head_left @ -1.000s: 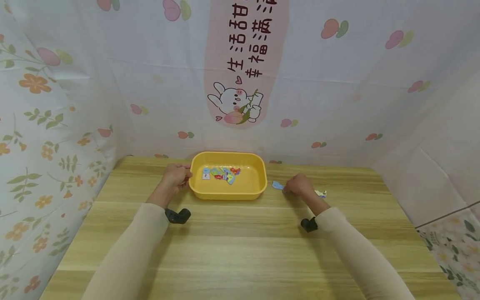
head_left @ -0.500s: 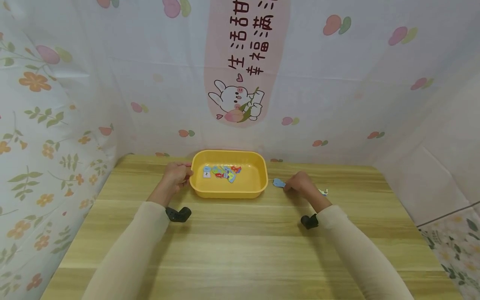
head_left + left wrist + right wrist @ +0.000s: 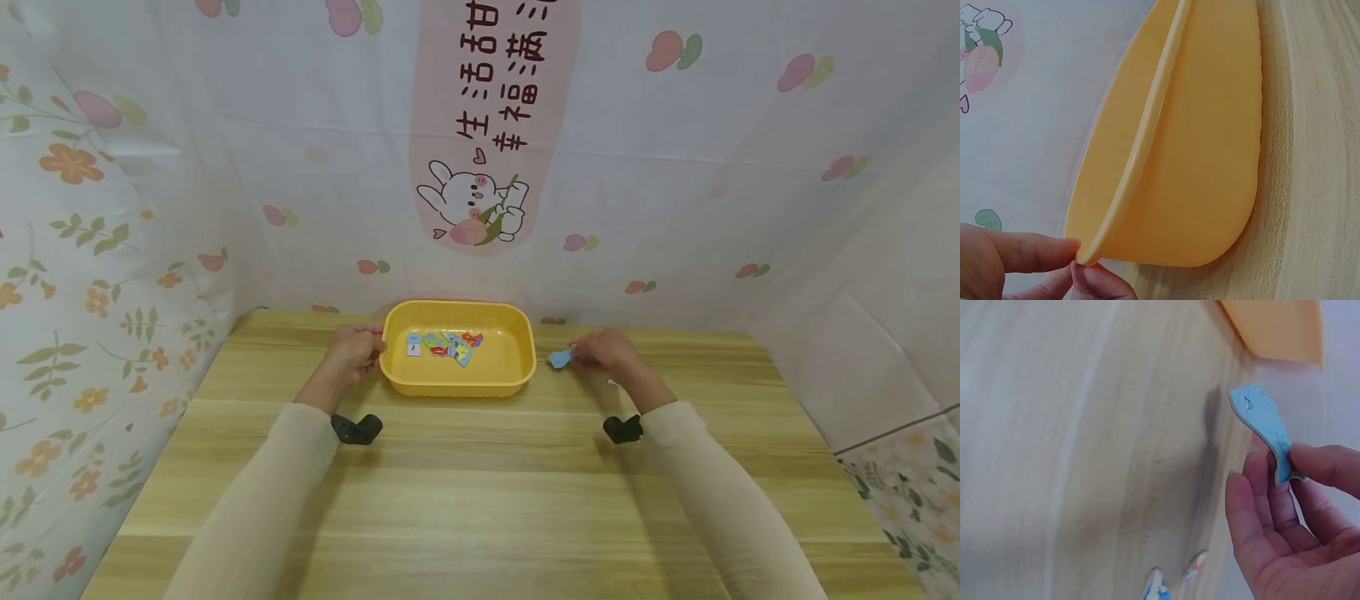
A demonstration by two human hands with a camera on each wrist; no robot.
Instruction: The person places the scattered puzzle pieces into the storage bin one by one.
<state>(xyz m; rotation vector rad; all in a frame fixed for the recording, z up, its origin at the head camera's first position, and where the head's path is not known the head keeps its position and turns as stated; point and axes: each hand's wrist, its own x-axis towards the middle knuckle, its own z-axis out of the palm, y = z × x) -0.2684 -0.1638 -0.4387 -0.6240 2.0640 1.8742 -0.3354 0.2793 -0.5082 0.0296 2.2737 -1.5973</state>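
Note:
At the left end of a yellow plastic tray [image 3: 457, 389], my left hand [image 3: 352, 350] pinches the rim between thumb and fingers. The left wrist view shows this left hand [image 3: 1032, 256] gripping the corner of the tray [image 3: 1210, 156]. Right of the tray, my right hand [image 3: 609, 354] holds a light-blue flat puzzle piece [image 3: 559, 358]. Seen from the right wrist, the right hand [image 3: 1297, 537] pinches one end of the puzzle piece [image 3: 1263, 419], which is raised off the table. Several colourful puzzle pieces [image 3: 461, 352] lie together inside the tray.
Two more pieces lie on the wooden table [image 3: 480, 500] in the right wrist view: a blue-and-white piece [image 3: 1156, 589] and a small reddish one [image 3: 1195, 566]. A patterned cloth [image 3: 315, 208] stands behind the table, close to the tray.
My right hand has picked the light-blue piece up from the table and turned, tilting the piece. My left hand stays on the tray rim.

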